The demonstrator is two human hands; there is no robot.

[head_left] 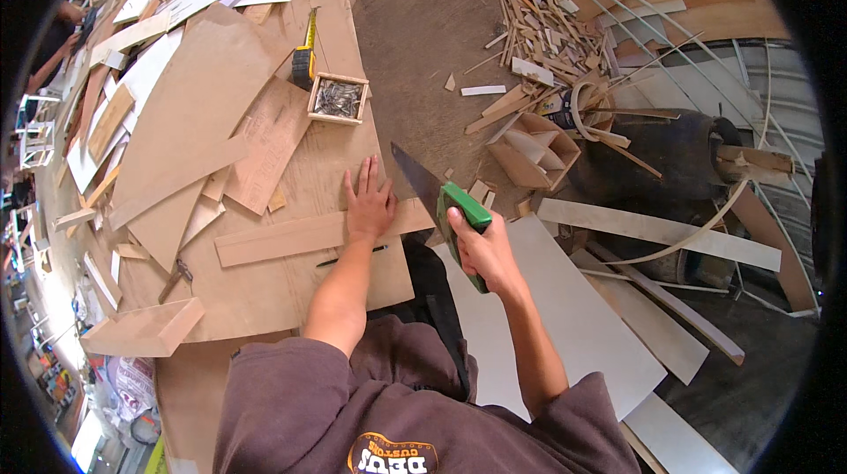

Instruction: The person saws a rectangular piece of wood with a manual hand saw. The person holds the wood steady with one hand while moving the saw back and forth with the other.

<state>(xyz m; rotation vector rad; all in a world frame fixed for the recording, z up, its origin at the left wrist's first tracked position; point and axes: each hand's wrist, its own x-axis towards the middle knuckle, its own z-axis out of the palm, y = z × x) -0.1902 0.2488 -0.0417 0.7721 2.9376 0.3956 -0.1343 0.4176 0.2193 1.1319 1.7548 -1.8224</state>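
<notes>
A long thin wooden strip (pixel 282 241) lies across the plywood-topped table, its right end reaching past the table's edge. My left hand (pixel 369 205) rests flat on it, fingers stretched out and a little apart. My right hand (pixel 485 252) is closed round the green handle of a handsaw (pixel 422 179). The blade slants up and left, its tip close to the table's right edge; whether it touches the strip I cannot tell. A dark pen (pixel 353 255) lies by my left forearm. Beyond my left hand stands a small wooden box (pixel 339 78) with metal nails or screws inside.
A yellow tape measure (pixel 304 59) sits by the box. Large sheet offcuts (pixel 190 95) cover the table's left side, with a hammer (pixel 178 280) near them. Scrap wood (pixel 538 24), a dark drum (pixel 657 156) and a white panel (pixel 547 315) occupy the right.
</notes>
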